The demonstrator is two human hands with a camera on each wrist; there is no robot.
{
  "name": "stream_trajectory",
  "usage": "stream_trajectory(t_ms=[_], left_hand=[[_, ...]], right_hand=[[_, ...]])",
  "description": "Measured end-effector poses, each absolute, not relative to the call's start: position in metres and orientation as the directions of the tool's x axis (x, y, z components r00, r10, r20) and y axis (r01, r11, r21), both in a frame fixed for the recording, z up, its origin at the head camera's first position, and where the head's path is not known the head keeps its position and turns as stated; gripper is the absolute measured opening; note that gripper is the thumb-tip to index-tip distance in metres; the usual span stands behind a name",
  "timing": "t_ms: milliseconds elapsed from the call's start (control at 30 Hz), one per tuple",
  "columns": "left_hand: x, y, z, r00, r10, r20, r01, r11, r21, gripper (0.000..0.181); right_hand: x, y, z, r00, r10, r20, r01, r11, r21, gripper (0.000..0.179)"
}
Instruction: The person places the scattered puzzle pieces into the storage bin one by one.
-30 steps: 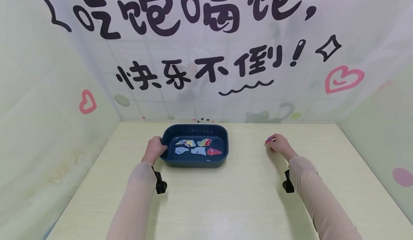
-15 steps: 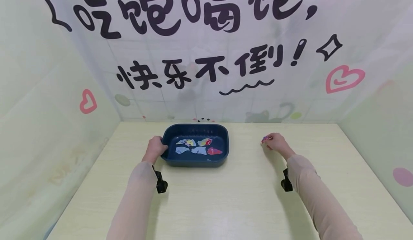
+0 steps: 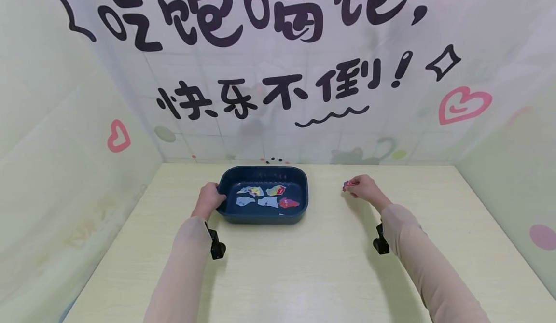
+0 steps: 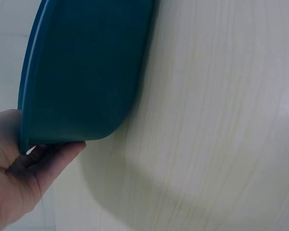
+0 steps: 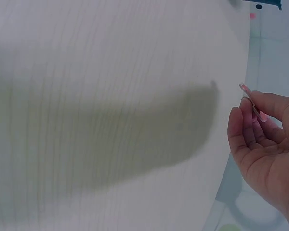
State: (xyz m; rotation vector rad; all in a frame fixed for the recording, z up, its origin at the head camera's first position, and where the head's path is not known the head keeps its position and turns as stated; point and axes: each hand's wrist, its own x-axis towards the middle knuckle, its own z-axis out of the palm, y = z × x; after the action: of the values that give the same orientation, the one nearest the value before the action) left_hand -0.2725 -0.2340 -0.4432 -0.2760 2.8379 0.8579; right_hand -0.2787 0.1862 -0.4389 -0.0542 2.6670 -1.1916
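A dark blue rectangular basin (image 3: 262,219) with rounded corners sits toward the back of the table, left of the middle. On its floor lie several torn-looking scraps (image 3: 268,202), some pale blue, others red or yellow. My left hand (image 3: 208,200) grips the basin's left end, thumb over the rim and fingers against the outer wall (image 4: 82,72). To the right of the basin, my right hand (image 3: 365,189) pinches a small flat pink-and-purple scrap (image 3: 346,185) between thumb and fingers, above the table. Seen edge-on in the right wrist view, the scrap (image 5: 250,98) looks thin.
The light wood table (image 3: 286,270) runs back to a white printed cloth wall (image 3: 260,139) with large black lettering. Cloth walls also stand at left and right. Each wrist carries a small black camera mount (image 3: 217,245).
My right hand has moved left toward the basin with the pinched scrap, and slightly up in the view. The left hand and the basin have stayed in place.
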Motion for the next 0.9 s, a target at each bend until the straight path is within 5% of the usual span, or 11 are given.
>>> stream_trajectory(t_ms=[900], left_hand=[[-0.271, -0.233, -0.442, -0.974, -0.127, -0.186, -0.209, 0.818, 0.536, 0.036]], right_hand=[[-0.282, 0.151, -0.425, -0.952, -0.215, -0.216, 0.038, 0.619, -0.784, 0.027]])
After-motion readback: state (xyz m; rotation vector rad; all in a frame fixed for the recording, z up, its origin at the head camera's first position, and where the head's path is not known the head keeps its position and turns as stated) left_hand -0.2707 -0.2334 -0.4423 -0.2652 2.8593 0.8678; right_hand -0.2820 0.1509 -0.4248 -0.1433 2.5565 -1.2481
